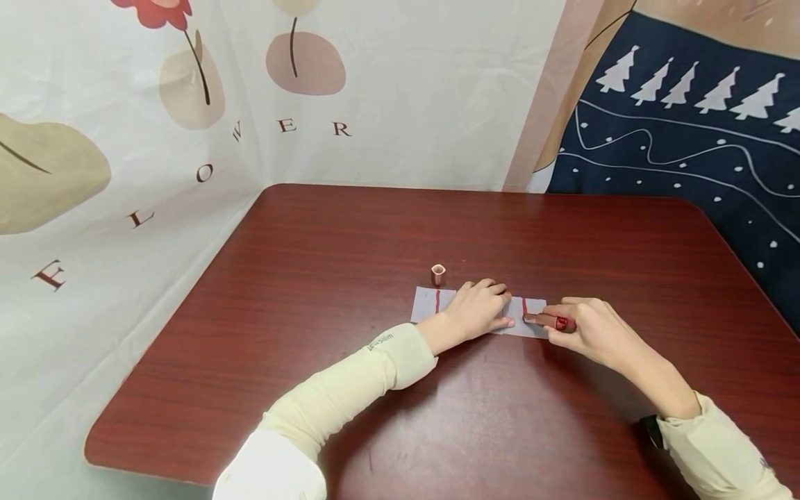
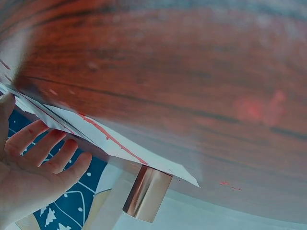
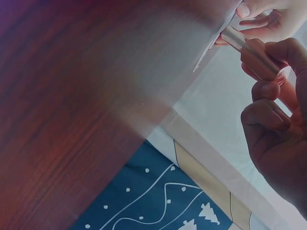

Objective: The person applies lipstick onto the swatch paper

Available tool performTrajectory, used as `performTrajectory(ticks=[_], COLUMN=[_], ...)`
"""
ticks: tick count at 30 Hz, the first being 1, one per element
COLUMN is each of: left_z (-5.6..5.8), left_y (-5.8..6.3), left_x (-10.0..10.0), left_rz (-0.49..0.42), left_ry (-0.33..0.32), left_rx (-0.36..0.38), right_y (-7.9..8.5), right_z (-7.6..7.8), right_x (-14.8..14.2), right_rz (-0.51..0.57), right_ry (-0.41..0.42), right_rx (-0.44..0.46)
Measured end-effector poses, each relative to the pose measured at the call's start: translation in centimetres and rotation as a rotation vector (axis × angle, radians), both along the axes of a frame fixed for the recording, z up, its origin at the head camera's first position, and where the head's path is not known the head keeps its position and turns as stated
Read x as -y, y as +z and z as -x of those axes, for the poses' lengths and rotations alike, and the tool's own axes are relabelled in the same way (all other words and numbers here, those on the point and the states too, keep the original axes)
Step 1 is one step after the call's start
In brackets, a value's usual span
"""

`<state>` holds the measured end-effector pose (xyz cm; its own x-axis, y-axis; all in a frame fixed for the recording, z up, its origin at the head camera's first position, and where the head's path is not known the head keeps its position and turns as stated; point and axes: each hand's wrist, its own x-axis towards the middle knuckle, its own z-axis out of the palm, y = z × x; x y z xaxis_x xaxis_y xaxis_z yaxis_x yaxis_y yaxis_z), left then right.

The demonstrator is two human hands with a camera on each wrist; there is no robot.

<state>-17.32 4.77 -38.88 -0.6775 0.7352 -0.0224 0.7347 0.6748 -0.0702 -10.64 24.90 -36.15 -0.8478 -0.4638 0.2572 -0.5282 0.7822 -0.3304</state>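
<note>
A strip of white paper (image 1: 425,305) lies on the table, with a red line near its left end and another toward its right end. My left hand (image 1: 471,310) rests over the paper's middle, fingers extended, hiding that part. My right hand (image 1: 600,332) pinches a lipstick (image 1: 548,320) in a shiny copper-coloured case, its tip at the right red line. In the right wrist view, thumb and fingers grip the lipstick tube (image 3: 259,58) near its base. Just behind the paper's left part stands the copper-coloured lipstick cap (image 1: 438,276), open end up, also visible in the left wrist view.
The reddish-brown wooden table (image 1: 350,236) has rounded corners. Behind and to the left hangs a pale curtain (image 1: 425,104) with flower prints and letters. A dark blue cloth (image 1: 675,160) with white trees hangs at the back right.
</note>
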Motion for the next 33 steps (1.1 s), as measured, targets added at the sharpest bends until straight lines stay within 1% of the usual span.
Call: performTrajectory(ticks=[6, 12, 19, 23, 33], left_z=[0.11, 0.1, -0.35, -0.4, -0.05], left_y=[-0.02, -0.11, -0.47, -0.53, -0.46], left_x=[0.1, 0.23, 0.42, 0.46, 0.06], left_rz=[0.008, -0.001, -0.015, -0.013, -0.01], left_ry=[0.0, -0.009, -0.013, -0.013, -0.017], left_rx=[-0.001, -0.01, -0.033, -0.034, -0.039], right_y=[-0.09, -0.09, -0.28, -0.34, -0.23], right_z=[0.08, 0.02, -0.29, -0.33, -0.26], right_x=[0.08, 0.18, 0.3, 0.27, -0.01], right_rz=[0.001, 0.007, 0.018, 0.017, 0.012], right_ry=[0.002, 0.0, -0.002, 0.001, 0.003], right_rx=[-0.013, 0.016, 0.048, 0.044, 0.016])
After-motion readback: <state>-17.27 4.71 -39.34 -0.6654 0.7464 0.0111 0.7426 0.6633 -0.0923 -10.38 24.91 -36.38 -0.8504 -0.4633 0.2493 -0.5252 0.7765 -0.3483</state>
